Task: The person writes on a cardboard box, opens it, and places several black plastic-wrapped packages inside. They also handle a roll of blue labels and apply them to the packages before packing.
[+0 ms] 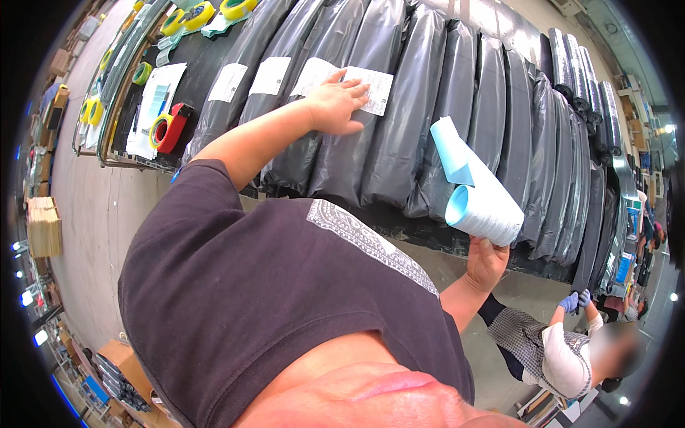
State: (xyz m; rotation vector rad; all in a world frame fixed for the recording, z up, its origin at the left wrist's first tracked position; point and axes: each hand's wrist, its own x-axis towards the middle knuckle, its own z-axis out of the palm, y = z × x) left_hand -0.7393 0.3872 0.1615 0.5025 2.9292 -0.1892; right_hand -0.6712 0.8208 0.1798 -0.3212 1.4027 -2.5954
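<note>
My left hand [340,104] lies palm down with fingers spread, pressed on a white printed label [377,88] on a long package wrapped in black plastic [342,166]. Three more packages to its left carry similar labels, one label [313,75] partly behind my hand. My right hand [487,262] grips the lower edge of a roll of white labels on light blue backing [489,214]. A loose strip of blue backing [452,152] trails from the roll, over the neighbouring packages. Those packages [487,101] show no labels on their visible sides.
Rolls of yellow tape [198,15], a red tape dispenser [176,125] and papers with a pen [155,107] lie at the table's left end. Black film-wrapped rolls [562,61] stand far right. A co-worker [567,348] in gloves handles a package at the right.
</note>
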